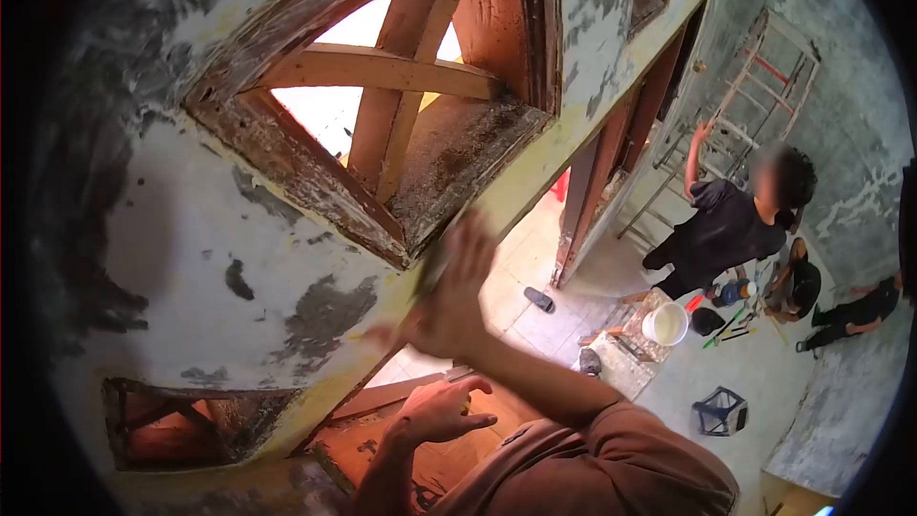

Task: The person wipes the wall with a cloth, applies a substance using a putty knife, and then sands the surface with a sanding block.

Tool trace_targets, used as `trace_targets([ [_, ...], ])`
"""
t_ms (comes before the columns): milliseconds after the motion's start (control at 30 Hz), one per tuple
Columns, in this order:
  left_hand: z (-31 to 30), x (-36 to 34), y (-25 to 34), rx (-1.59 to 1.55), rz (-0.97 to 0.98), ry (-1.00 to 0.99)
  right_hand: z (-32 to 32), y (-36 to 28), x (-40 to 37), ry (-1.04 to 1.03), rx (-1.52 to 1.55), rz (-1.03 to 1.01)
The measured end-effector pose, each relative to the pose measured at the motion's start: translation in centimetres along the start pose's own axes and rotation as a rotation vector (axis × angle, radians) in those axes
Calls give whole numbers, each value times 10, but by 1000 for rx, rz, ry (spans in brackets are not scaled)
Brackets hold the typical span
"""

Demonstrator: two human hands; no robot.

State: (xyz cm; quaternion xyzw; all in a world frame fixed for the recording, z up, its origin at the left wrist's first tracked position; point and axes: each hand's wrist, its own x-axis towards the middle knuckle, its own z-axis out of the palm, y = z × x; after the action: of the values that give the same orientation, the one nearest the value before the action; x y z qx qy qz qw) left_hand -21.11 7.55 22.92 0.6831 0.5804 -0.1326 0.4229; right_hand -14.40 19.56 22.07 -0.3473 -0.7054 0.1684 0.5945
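Yellowish wall band (546,170) runs aslant through the middle, from 7 o'clock up to 1 o'clock, at the edge of a wall (172,220) blotched grey and white. The right hand (454,291) is raised against it, by the lower corner of a wood-framed opening (478,139) at 11 o'clock. Its fingers look extended; a dark, thin edge shows alongside, too blurred to name, so I cannot tell whether it is gripped. The left hand (444,411), just below, is half open, fingers and thumb apart, with a small yellowish spot between them.

A smaller opening (177,430) lies at 8 o'clock. Below, on the pale floor (688,392), a dark slipper (540,299) and a white bucket (666,323) on a spattered stand (635,334) lie toward 4 o'clock. A person in dark clothes (731,234) reaches to a ladder (764,86) at 2 o'clock. Behind are a crouching person (795,282), largely hidden, and another person (850,317), cut off by the dark rim of the view.
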Motion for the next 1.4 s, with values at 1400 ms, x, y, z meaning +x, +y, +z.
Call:
trace_targets([
  [1400,2,0,3,-67,70,72,2,38,-7,139,79,209],
])
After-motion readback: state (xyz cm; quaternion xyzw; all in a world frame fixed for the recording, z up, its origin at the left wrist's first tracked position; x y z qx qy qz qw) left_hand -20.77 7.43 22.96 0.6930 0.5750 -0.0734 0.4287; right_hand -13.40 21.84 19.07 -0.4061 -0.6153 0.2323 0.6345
